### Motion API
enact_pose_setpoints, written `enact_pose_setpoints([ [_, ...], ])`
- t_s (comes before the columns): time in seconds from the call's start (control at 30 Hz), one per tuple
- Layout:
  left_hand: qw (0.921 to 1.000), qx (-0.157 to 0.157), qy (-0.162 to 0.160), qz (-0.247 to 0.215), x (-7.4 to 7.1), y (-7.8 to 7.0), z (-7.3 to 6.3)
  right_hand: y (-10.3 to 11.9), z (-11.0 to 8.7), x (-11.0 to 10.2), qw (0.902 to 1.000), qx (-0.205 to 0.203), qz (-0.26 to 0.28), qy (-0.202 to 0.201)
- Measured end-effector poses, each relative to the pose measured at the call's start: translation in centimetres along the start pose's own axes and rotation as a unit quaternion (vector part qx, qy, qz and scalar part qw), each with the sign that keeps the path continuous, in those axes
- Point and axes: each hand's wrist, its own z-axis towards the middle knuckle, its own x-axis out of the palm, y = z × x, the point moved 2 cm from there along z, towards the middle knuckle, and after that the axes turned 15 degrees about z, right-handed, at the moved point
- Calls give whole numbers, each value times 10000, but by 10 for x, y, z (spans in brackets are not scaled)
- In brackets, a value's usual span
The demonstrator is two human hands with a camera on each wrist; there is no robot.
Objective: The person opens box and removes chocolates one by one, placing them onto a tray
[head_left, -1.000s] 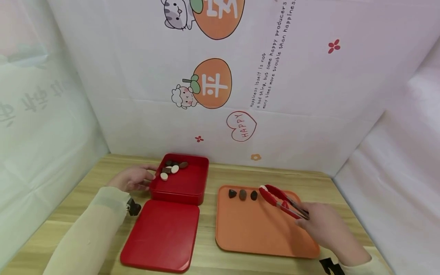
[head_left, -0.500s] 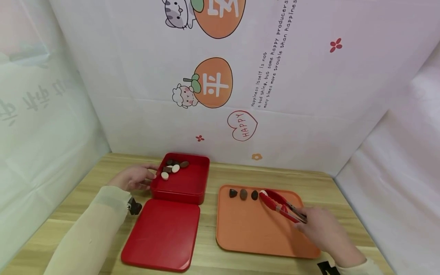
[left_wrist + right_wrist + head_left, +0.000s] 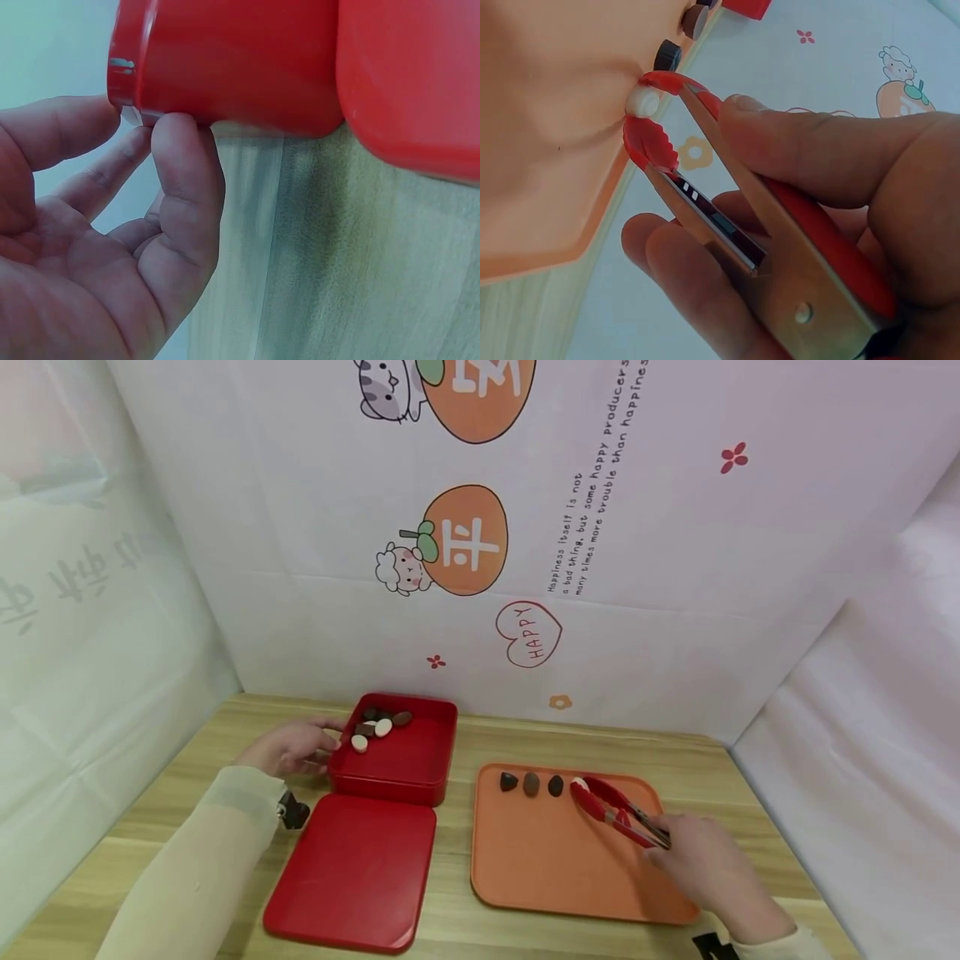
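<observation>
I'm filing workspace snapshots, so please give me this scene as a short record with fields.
left hand: touches left side of red box
right hand: holds tongs
orange tray: three dark pieces in a row along far edge
white piece: between the tongs' ends, right of that row
box contents: brown pieces and white pieces, bunched at left
red lid: flat on wooden table, near side of box

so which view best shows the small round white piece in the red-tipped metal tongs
The right wrist view: the small round white piece appears close up between the ends of the tongs. The head view shows it tiny and partly hidden; the left wrist view doesn't show it.
</observation>
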Motion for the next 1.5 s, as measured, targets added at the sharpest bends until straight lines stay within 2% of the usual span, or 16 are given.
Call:
enact_pose_setpoints([
  [0.33,10000,5,1,64,0,0,-3,0,-1,-2,10000,34,2,-2],
  [0.53,10000,-40,13,-17,-1,1,0,14,-1,-8,9999,-21,25,-115],
  [0.77,10000,-69,-11,10,1,1,0,49,11,-10,9998,-40,170,-123],
  [0.93,10000,-86,-17,-10,1,1,2,81,27,-4,9988,-374,212,-235],
  [1.1,9999,-95,-43,13,-1,2,2,119,46,12,9970,-721,171,-238],
  [1.27,10000,-66,-50,37,-2,3,1,155,62,33,9944,-1035,190,-50],
  [1.37,10000,-49,-35,41,-2,3,1,172,70,45,9916,-1284,131,-10],
  [1.5,10000,-40,-12,20,-1,2,2,186,79,59,9903,-1378,157,21],
])
